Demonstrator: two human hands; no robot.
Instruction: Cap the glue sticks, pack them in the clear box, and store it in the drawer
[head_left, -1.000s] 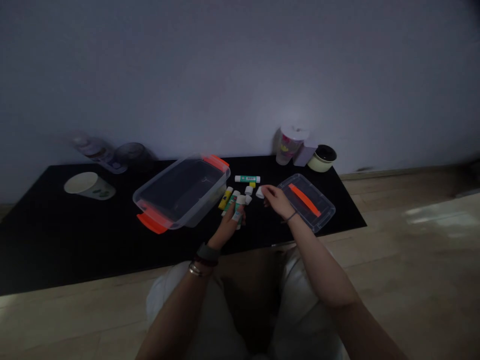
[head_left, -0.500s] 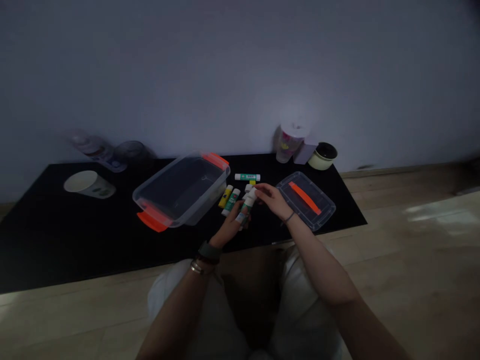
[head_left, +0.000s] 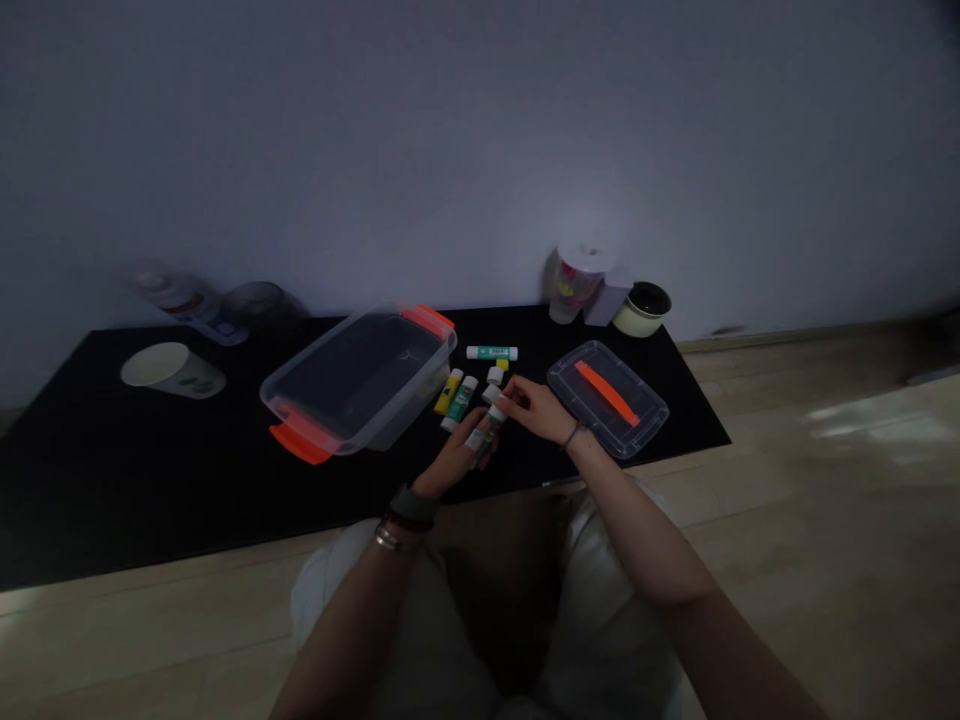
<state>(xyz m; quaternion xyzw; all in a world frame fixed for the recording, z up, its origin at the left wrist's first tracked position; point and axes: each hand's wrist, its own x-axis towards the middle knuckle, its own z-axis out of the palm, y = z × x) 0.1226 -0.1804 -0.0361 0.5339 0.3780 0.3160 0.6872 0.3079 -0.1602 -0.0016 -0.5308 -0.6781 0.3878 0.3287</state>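
My left hand [head_left: 455,460] is closed around a green and white glue stick [head_left: 487,430], tilted up to the right. The fingers of my right hand [head_left: 531,402] pinch the white upper end of that same stick. Just left of it, a green glue stick [head_left: 460,404] and a yellow glue stick [head_left: 448,391] lie side by side on the black table. Another green and white stick [head_left: 492,353] lies crosswise behind. Between it and my hands are two white caps [head_left: 495,376] and a small yellow cap [head_left: 502,365].
An open clear box [head_left: 360,385] with orange latches stands on the table [head_left: 187,480] at left, beside a paper cup [head_left: 174,370] and a bottle [head_left: 191,305]. At right lie a clear lid [head_left: 634,391], a patterned cup [head_left: 571,286] and a cream pot [head_left: 641,312].
My right hand has moved slightly down toward my left hand, now at the top of the held stick. The white caps behind show more clearly. The view has shifted slightly.
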